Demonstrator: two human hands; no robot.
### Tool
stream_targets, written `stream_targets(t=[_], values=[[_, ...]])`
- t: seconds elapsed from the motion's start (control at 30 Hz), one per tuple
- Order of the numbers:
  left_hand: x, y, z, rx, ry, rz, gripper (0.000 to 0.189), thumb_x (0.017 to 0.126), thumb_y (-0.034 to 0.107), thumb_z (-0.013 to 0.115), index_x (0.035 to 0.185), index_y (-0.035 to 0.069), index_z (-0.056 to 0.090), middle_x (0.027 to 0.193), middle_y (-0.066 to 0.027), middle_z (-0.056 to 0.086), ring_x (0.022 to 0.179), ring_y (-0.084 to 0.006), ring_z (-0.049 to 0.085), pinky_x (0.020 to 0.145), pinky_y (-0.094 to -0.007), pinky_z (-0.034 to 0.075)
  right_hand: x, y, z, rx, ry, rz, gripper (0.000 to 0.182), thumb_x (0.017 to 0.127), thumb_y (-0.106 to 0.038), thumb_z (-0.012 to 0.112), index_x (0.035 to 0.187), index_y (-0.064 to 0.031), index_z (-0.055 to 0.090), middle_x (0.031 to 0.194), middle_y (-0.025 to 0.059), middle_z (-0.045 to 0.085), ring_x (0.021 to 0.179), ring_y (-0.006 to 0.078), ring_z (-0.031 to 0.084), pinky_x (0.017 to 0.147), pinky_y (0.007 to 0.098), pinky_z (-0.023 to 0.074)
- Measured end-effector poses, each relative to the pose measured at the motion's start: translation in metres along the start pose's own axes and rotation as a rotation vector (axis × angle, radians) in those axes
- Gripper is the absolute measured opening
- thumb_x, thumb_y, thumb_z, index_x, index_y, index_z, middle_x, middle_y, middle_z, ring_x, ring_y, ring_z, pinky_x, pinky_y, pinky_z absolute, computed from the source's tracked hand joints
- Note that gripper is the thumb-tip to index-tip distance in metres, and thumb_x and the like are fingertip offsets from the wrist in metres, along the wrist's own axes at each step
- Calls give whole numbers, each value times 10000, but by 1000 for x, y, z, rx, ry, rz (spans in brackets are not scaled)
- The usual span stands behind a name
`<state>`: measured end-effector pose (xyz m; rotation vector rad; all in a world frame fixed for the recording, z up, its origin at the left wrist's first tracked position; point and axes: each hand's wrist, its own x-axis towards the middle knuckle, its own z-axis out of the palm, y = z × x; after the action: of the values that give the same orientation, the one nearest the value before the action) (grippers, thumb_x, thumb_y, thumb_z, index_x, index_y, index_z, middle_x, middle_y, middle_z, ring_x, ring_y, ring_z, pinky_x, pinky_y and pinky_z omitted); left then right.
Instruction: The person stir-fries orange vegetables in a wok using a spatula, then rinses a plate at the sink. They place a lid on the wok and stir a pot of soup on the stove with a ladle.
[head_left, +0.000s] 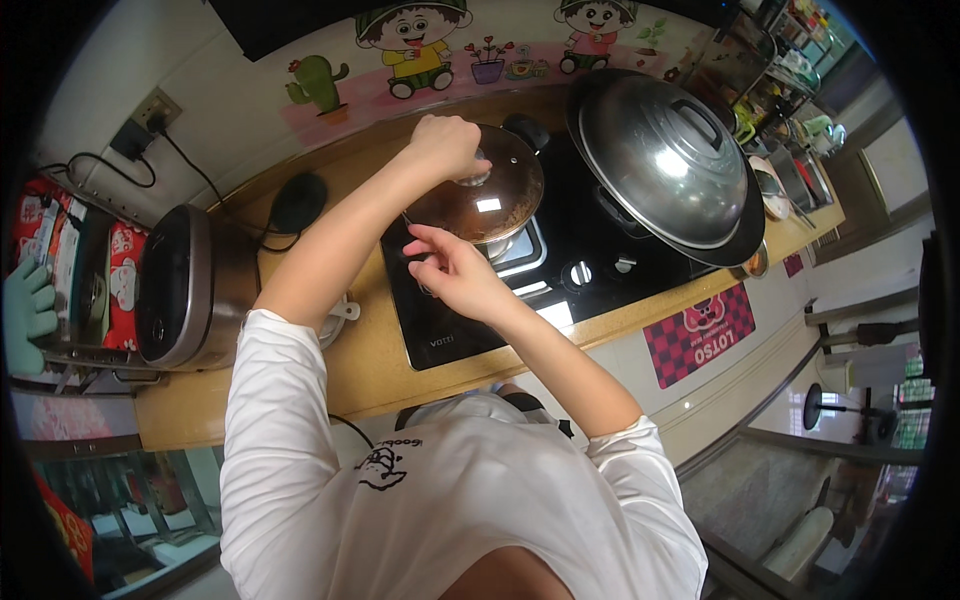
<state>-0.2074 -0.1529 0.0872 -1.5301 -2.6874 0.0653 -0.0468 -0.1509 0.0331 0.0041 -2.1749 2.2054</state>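
A frying pan with a glass lid (514, 187) stands on the left burner of a black glass gas hob (469, 330). My left hand (448, 148) grips the lid's knob (474, 178) from above. Brown food shows dimly through the tinted glass. Just in front of the pan's near left edge is my right hand (457, 274), its fingers apart and slightly curled, with nothing seen in it. A thin metal part shows by its fingertips; I cannot tell what it is. On the right burner sits a large dark wok (752, 225) under a domed metal lid (660, 161).
A rice cooker (176, 289) stands on the wooden counter (352, 375) at the left, near a round black object (298, 202) and a power cable. White utensils (341, 311) lie beside the hob. Dishes and a rack (780, 75) are at the far right. Control knobs (581, 275) line the hob's front.
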Motion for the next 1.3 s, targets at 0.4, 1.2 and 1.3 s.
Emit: stream_targets(t=[0.4,1.2,1.3], values=[[-1,-3,11,-27,60,-17,424,689,405,642,723,-16,605,694,-175,616,691,-308,614,622,-391,493,12,-13,1,162,119,103,629,792,-58,500,1319,77,184,1124,128,490,763,98,527,598,212,456],[-119,-98,52,-2035,394,-504,258,873,259,480,962,22,529,788,-80,587,680,-161,541,597,-255,400,-19,-2,53,57,-141,34,551,779,-13,463,1293,48,273,1047,81,517,645,65,490,604,200,438],[-130,-87,64,-2327,318,-435,251,878,223,423,965,0,500,835,-94,536,731,-170,495,618,-254,400,-15,6,59,123,-123,27,572,758,-10,495,1283,59,281,1057,98,524,696,104,516,648,230,450]])
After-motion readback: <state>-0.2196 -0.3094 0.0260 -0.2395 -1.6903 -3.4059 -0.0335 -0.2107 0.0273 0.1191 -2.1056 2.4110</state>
